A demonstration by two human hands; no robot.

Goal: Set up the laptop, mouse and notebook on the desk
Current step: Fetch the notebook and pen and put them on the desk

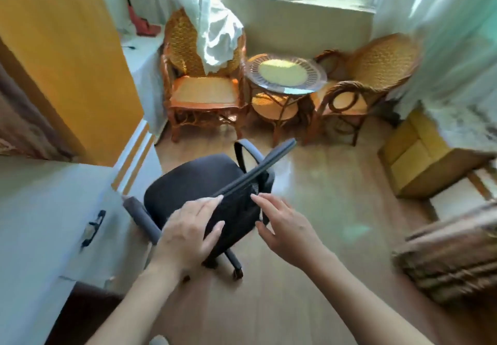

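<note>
While left hand (188, 233) rests flat on office chair backrest (236, 196), fingers straight, and right hand (285, 226) hovers spread just beside it, chair prob rolls off w/ a push.

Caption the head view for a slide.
Both hands, left hand and right hand, on a black office chair's backrest beside the white desk.

Office chair (199, 183) blocks desk (40, 210) front; bare floor (322, 210) right.
</note>
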